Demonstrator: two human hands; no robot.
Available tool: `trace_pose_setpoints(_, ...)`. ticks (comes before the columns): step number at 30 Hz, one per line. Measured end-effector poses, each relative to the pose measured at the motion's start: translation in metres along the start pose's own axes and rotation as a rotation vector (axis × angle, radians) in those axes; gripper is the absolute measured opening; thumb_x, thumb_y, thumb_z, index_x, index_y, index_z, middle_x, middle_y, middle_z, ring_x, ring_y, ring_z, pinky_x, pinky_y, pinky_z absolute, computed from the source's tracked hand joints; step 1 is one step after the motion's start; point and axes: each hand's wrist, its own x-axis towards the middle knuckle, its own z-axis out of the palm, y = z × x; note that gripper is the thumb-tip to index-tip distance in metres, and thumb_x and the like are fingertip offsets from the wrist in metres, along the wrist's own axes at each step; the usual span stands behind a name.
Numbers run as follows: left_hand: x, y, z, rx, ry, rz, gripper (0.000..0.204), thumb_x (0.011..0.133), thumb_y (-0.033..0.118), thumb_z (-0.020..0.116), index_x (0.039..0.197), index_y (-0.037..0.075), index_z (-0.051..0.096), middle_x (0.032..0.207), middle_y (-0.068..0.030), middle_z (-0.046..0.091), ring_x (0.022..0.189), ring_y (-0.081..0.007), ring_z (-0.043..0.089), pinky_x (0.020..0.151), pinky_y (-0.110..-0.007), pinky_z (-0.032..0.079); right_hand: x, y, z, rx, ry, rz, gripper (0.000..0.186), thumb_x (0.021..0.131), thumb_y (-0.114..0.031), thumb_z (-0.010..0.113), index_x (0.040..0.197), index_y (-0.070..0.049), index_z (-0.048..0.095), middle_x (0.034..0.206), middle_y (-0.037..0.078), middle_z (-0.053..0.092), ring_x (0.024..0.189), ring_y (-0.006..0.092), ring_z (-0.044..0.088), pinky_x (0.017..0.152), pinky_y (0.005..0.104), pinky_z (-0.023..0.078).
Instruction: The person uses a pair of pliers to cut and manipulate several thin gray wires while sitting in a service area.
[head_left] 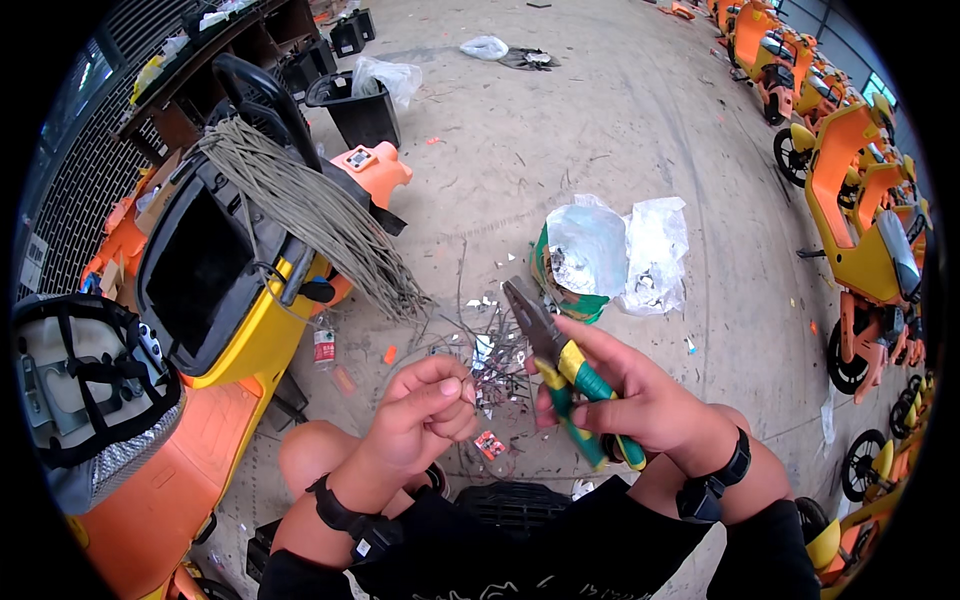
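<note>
- Right hand (640, 400): clamped on green-and-yellow pliers (585, 376), nose pointing forward, above the floor (470, 190).
- Left hand (415, 412): fingertips pinched together, apart from the right; cannot tell whether they hold anything.
- Scraps (489, 445): littered below.

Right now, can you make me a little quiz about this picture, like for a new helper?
1. Which hand is holding the pliers?
2. True or false: the handles of the pliers are plain red.
3. Where is the bundle of grey strands? A) in the black bin; B) draped over the yellow and orange vehicle on the left; C) on the wall.

Key:
1. The right hand.
2. False: the handles are green and yellow.
3. B.
</note>
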Motion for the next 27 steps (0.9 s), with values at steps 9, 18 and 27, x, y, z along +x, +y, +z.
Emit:
trace_pose_setpoints(9, 0.002, -0.007, 0.005, 0.103, 0.018, -0.018, 0.015, 0.096, 0.013, 0.052, 0.095, -0.001, 0.055, 0.061, 0.0027, 0.032, 0.049, -0.0078, 0.027, 0.051, -0.028, 0.024, 0.006, 0.004, 0.001, 0.022, 0.029, 0.041, 0.052, 0.088, 0.007, 0.061, 0.136, -0.004, 0.043, 0.11, 0.003, 0.056, 0.098, 0.0121, 0.057, 0.081, 0.0288, 0.051)
trace_pose_setpoints(18, 0.004, -0.02, 0.016, 0.595, 0.097, 0.036, 0.013, 0.096, 0.013, 0.063, 0.1, 0.002, 0.063, 0.078, 0.0036, 0.057, 0.066, -0.0014, 0.046, 0.059, -0.019, 0.037, 0.013, 0.026, 0.012, 0.031, 0.185, -0.042, 0.038, 0.091, -0.004, 0.067, 0.122, -0.004, 0.046, 0.106, 0.005, 0.062, 0.096, 0.0121, 0.06, 0.08, 0.0281, 0.051)
trace_pose_setpoints(27, 0.004, -0.015, 0.021, 0.633, 0.054, -0.036, 0.015, 0.095, 0.015, 0.064, 0.101, 0.001, 0.062, 0.078, 0.0025, 0.061, 0.067, -0.0013, 0.049, 0.059, -0.019, 0.04, 0.014, 0.021, 0.013, -0.057, 0.24, -0.011, 0.039, 0.091, -0.004, 0.067, 0.124, -0.003, 0.046, 0.103, 0.004, 0.062, 0.094, 0.0107, 0.059, 0.08, 0.0265, 0.05)
